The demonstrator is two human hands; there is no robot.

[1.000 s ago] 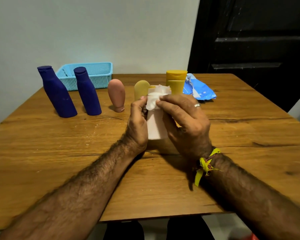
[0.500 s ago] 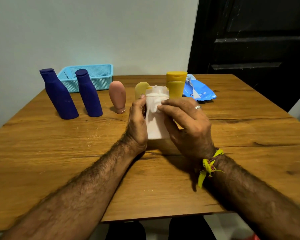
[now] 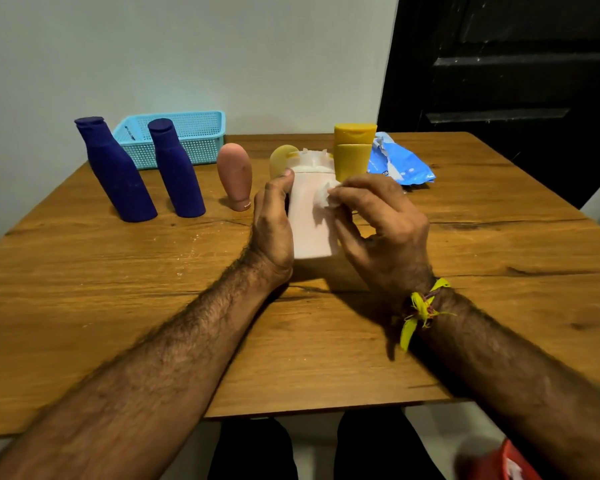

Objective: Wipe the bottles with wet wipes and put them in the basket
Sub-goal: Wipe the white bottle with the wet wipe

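Note:
A pale pink bottle point(image 3: 309, 223) with a white cap stands upright at the table's centre. My left hand point(image 3: 272, 223) grips its left side. My right hand point(image 3: 381, 230) pinches a crumpled white wet wipe point(image 3: 326, 197) against the bottle's upper right face. Behind stand two dark blue bottles point(image 3: 118, 171) point(image 3: 177, 171), a brown-pink bottle point(image 3: 234, 174) on its cap, a small yellow bottle point(image 3: 282, 160) partly hidden, and a yellow tube point(image 3: 353, 152). The light blue basket point(image 3: 201, 133) sits at the back left against the wall.
A blue wet-wipe pack point(image 3: 400, 164) lies at the back right beside the yellow tube. The wooden table point(image 3: 84, 289) has a grey wall behind it and a dark door at the right. My knees show below its front edge.
My right hand has slid the wipe down from the bottle's cap onto its upper side. The left hand keeps its grip and the bottle stays in place.

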